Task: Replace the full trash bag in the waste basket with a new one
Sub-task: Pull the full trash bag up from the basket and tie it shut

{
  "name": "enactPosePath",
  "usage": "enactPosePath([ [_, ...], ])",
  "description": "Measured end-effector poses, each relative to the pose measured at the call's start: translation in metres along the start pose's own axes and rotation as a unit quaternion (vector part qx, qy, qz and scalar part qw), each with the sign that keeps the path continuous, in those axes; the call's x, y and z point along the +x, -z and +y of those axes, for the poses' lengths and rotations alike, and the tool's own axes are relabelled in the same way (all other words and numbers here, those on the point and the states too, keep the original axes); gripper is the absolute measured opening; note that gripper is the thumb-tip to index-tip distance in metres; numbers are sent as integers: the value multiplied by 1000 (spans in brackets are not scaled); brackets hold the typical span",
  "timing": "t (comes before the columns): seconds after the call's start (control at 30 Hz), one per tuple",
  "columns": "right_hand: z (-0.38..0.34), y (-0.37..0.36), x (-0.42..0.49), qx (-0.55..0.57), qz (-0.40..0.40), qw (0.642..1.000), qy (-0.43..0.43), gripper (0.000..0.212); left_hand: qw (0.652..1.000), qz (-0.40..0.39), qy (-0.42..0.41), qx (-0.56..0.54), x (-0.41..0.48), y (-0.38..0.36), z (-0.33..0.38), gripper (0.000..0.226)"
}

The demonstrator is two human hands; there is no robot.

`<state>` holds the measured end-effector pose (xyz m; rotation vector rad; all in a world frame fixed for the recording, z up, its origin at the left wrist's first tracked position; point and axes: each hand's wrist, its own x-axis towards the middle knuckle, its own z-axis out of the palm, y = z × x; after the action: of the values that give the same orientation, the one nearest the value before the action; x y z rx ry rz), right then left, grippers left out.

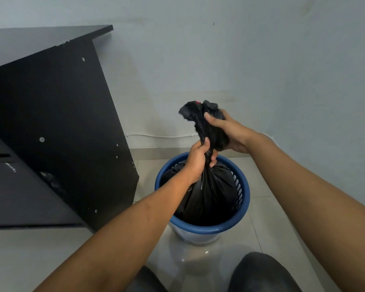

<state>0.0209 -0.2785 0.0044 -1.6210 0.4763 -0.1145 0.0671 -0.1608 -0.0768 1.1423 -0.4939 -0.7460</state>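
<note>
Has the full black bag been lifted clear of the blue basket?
No, the black bag sits inside the blue basket; only its gathered neck is raised.

The trash bag (209, 192) I grip is thin black plastic, crinkled, faintly shiny. At my six o'clock the waste basket (200, 229) is smooth blue plastic. Floor tiles (268, 186) look glossy; the desk (57, 127) at nine o'clock matt black laminate.

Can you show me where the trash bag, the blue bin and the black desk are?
Trash bag (209, 194): head view, on its bulging black body.
Bin (200, 228): head view, on its blue front rim.
Desk (61, 123): head view, on its side panel.
</note>
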Motion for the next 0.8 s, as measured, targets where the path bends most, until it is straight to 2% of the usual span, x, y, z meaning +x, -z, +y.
enactPosePath([
  [0.07,-5,-5,4,-3,39,997,70,36,1000,-3,13,-15,0,2,-2,28],
  [0.13,-10,-7,7,-67,138,979,134,18,1000,14,7,-13,-1,5,0,22],
  [0.23,-15,-5,4,-233,241,920,206,19,998,62,-19,4,1,12,1,13],
  [0.33,-11,-7,-1,-398,276,850,209,21,986,62,-76,136,-2,17,-5,22],
  [0.37,-10,-7,-1,-424,284,838,191,22,976,52,-97,190,-5,16,-7,27],
  [0.4,-10,-6,0,-430,284,841,166,25,961,45,-113,247,-9,15,-7,32],
  [0.43,-11,-4,-1,-415,267,859,136,31,946,42,-123,296,-12,13,-7,36],
  [0.47,-15,-3,-1,-371,233,893,104,41,936,44,-124,326,-13,13,-8,39],
  [0.53,-25,1,-4,-201,123,971,42,68,942,60,-105,312,-9,11,-10,33],
  [0.57,-29,3,-7,-99,69,992,24,83,959,71,-87,259,-6,12,-10,30],
  [0.6,-30,4,-9,-20,26,999,19,93,977,80,-69,188,-1,13,-11,27],
  [0.63,-30,3,-11,8,10,999,33,97,988,86,-52,118,2,14,-10,24],
  [0.67,-27,3,-10,-22,29,998,60,98,993,94,-40,66,4,14,-9,22],
  [0.73,-16,2,-9,-139,118,977,110,95,994,105,-29,5,4,13,-5,22],
  [0.77,-9,1,-8,-157,140,971,113,96,994,103,-27,-21,3,12,-3,23],
  [0.8,-1,0,-7,-134,127,978,96,99,994,98,-24,-42,3,13,-3,24],
])
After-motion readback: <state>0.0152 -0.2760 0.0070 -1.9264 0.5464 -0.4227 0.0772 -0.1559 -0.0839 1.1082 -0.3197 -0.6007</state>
